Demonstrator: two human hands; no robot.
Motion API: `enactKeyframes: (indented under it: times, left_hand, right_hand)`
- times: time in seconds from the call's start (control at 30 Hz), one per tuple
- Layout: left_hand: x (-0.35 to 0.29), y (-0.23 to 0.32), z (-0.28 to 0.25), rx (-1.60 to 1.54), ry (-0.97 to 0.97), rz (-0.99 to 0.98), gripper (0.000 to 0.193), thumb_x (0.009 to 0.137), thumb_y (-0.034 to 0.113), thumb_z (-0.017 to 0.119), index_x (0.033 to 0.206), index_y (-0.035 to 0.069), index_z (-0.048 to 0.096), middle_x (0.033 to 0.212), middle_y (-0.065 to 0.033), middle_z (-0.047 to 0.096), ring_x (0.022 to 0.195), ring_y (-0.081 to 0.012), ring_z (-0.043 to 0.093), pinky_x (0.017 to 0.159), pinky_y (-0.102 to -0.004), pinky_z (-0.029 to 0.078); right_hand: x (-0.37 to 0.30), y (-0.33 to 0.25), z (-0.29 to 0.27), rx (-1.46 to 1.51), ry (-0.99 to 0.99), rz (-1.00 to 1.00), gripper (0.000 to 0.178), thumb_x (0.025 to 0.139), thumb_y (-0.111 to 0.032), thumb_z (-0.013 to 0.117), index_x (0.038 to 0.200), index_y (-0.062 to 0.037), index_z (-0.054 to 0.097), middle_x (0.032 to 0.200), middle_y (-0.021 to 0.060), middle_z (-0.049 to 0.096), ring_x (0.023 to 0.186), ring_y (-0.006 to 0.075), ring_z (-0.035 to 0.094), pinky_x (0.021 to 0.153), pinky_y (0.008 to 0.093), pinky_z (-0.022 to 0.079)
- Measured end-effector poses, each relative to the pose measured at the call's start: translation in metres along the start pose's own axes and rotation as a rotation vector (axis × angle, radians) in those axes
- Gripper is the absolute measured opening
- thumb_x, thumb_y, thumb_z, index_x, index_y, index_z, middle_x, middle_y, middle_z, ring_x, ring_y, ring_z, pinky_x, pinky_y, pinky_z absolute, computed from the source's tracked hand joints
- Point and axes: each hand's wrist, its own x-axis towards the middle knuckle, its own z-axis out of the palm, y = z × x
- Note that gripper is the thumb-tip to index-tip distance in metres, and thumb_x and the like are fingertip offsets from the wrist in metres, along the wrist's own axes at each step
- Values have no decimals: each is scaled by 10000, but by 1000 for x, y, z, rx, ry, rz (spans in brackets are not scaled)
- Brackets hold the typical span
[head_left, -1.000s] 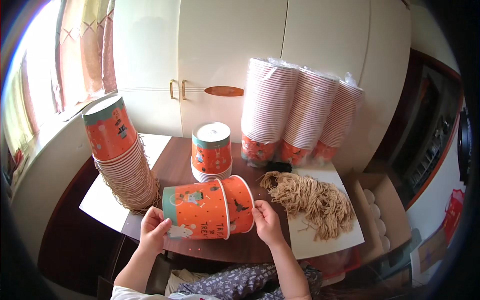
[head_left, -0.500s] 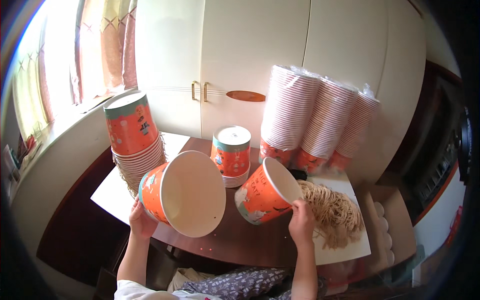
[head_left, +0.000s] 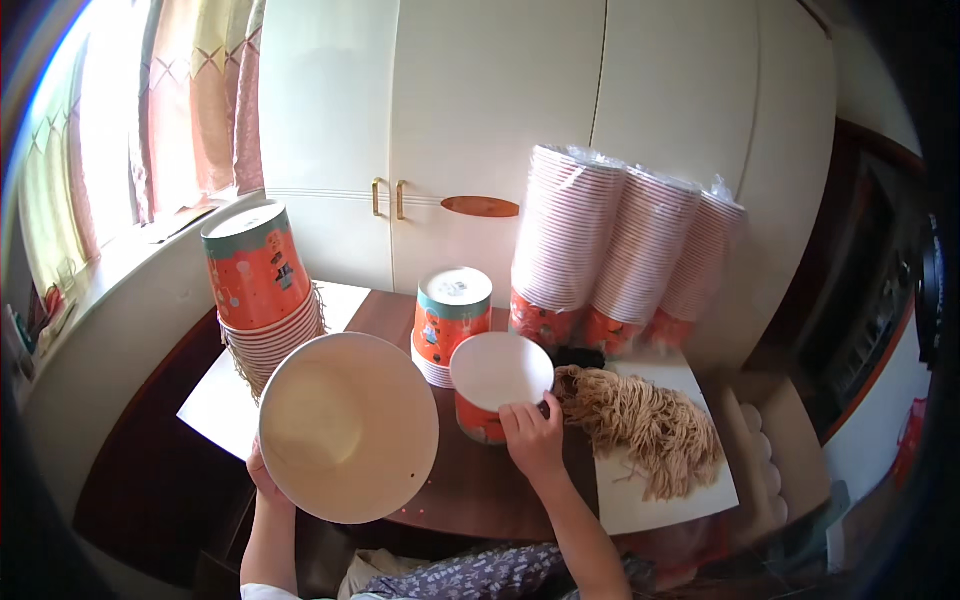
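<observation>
My left hand [head_left: 266,480] is closed on the side of a large orange paper bucket [head_left: 345,425], its white inside tilted up toward me. A small dark spot shows near that bucket's rim. With fingers over the near rim, my right hand [head_left: 533,438] grips a second paper bucket [head_left: 482,424], mouth up, over the brown table. Whether its base touches the table I cannot tell. Just behind it, a short stack of upside-down buckets [head_left: 455,322] stands close by. A taller upside-down stack [head_left: 260,285] is at the left, with cords hanging at its lower rims.
At the back right stand three tall plastic-wrapped stacks of buckets [head_left: 570,230]. A heap of tan cords [head_left: 645,425] lies on a white board [head_left: 650,508], beside a black item [head_left: 580,357]. A cardboard box [head_left: 792,420] sits at the right; white cabinets [head_left: 500,100] close off the back.
The right bucket has moved left and turned more upright, and my right hand has shifted onto its near rim. The left bucket has come nearer, its mouth facing me more.
</observation>
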Motion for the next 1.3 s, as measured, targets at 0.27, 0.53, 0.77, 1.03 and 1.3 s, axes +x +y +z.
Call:
enactKeyframes:
  times: [0.27, 0.53, 0.77, 1.03, 1.3]
  left_hand:
    - [-10, -24, 5, -133, 124, -56, 393, 870, 138, 419, 1230, -20, 437, 1206, -179, 519, 1087, -320, 522, 921, -470, 429]
    - [-10, -43, -18, -46, 246, -258, 253, 896, 240, 474, 1060, 50, 510, 1175, -138, 534, 1120, -281, 495, 924, -456, 421]
    - [-7, -69, -34, 32, 383, -453, 371, 892, 210, 475, 1201, 5, 458, 1190, -124, 542, 1080, -253, 530, 965, -431, 392]
    - [3, -52, -27, 546, 546, -633, 244, 848, 55, 507, 1081, -15, 492, 979, -96, 588, 896, -204, 583, 775, -317, 479]
    - [87, -22, 49, 1241, 52, -102, 225, 836, 41, 556, 1054, -5, 523, 993, -68, 561, 920, -135, 546, 786, -274, 457]
  right_hand:
    - [23, 24, 47, 22, -49, 55, 112, 784, -96, 509, 890, -90, 546, 828, 24, 580, 830, 178, 582, 911, 428, 398]
    - [15, 31, 28, 177, -108, 86, 134, 780, -49, 473, 891, -70, 546, 831, 77, 588, 844, 242, 580, 898, 404, 426]
    - [-9, 30, -17, 197, -130, 31, 118, 766, -67, 508, 858, -80, 580, 812, 54, 576, 833, 210, 572, 828, 371, 440]
    - [4, 28, -71, 76, 142, -13, 135, 722, -66, 590, 841, -114, 629, 824, -3, 564, 805, 143, 554, 882, 369, 406]
    - [14, 10, -108, 6, 183, -121, 182, 706, -128, 649, 879, -185, 651, 826, -32, 507, 844, 108, 516, 924, 352, 382]
